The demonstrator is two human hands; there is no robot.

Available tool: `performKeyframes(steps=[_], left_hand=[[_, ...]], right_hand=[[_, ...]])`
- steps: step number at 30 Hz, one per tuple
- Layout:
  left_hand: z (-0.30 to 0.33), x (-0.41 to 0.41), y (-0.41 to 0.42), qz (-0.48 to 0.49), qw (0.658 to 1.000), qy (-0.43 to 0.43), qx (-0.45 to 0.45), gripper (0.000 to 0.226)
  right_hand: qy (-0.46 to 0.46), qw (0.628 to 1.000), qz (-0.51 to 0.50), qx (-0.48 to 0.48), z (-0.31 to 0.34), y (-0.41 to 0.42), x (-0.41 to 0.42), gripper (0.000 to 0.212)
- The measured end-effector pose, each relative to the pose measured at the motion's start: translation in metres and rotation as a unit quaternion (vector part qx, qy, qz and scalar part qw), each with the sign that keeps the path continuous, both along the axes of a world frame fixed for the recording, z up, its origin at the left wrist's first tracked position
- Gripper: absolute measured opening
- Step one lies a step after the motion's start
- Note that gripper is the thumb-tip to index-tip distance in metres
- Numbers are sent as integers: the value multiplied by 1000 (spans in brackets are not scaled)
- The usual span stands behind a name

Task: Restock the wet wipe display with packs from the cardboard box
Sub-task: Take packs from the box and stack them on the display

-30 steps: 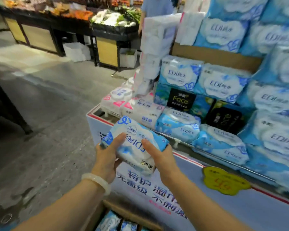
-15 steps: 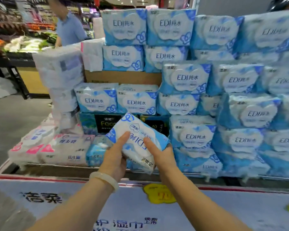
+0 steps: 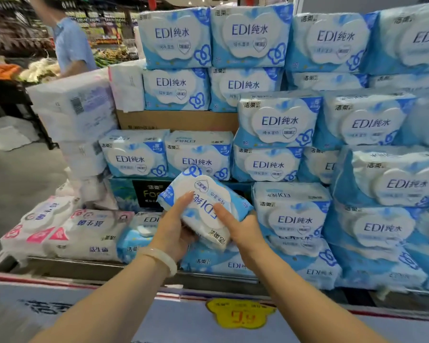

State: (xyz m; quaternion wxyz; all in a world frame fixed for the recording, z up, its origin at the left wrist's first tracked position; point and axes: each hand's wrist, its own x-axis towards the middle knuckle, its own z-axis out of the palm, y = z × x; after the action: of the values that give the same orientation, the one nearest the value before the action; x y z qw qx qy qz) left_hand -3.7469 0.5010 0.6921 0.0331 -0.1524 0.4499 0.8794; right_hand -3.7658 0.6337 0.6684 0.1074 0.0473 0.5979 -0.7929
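A yellow, cloud-shaped price tag (image 3: 240,316) fronts the pale printed apron of the display stand (image 3: 84,308) at a supermarket, where a restocking round looks well advanced but not finished. Just above it, two bare forearms reach in, the left wearing a pale bangle (image 3: 162,259). The left hand (image 3: 176,231) cups the near-left end of a soft blue-and-white plastic pack of wet wipes (image 3: 203,206), fingers curled up onto its face; the right hand (image 3: 240,230) holds the opposite end, forefinger laid along the top. Both hands are clamped on this one pack, which hangs tilted and upside down in the air in front of the lower rows, not yet set down. Behind it, the blue stacked packs (image 3: 280,125) stand high on the right and along the back, while the left front holds only a low row of pink-and-white packs (image 3: 60,231), and a brown cardboard strip (image 3: 178,120) shows bare mid-stack. Judged from this, gaps remain to fill. The supply box is out of view. Beyond, a person in a blue shirt (image 3: 71,43) stands by produce.
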Motion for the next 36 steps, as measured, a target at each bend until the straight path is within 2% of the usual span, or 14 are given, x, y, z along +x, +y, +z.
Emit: performKeyframes(steps=[3,6,7,9,12,14,16,18,20,21,24,26,30,36], left_hand=[[20,-14,-13,50,992,41,-107,48],[39,-23,-30,36,949,107,-295,68],[45,-25,-34,5,911,122,-394,75],[53,-26,-33,-90,791,135,-590,97],[50,-35,-7,-186,634,169,-732,116],[38,-45,16,-228,559,197,-773,112],[32,-52,25,-231,504,194,-809,104],[33,-54,15,-221,460,173,-843,106],[33,-52,-8,-205,478,124,-845,114],[33,-50,-20,-194,525,94,-823,118],[28,-39,-33,-195,709,47,-677,115],[18,-39,-27,-189,761,45,-618,106],[9,-45,-22,-161,783,71,-597,100],[2,-41,-20,-156,759,76,-628,106]], right_hand=[[-28,997,60,47,11,1,2,84],[-16,974,59,219,25,5,12,99],[13,963,50,265,28,8,14,100],[87,940,33,327,37,13,18,104],[169,893,55,413,50,21,10,111],[221,828,101,505,56,28,0,104],[253,752,144,592,61,36,-8,92],[254,701,170,645,63,41,-14,80],[250,675,173,672,63,44,-21,77],[251,664,172,683,62,44,-24,77],[244,630,179,715,58,39,-32,83],[242,611,186,731,55,35,-37,87],[232,608,181,737,52,35,-41,94],[223,605,191,740,52,31,-39,102]])
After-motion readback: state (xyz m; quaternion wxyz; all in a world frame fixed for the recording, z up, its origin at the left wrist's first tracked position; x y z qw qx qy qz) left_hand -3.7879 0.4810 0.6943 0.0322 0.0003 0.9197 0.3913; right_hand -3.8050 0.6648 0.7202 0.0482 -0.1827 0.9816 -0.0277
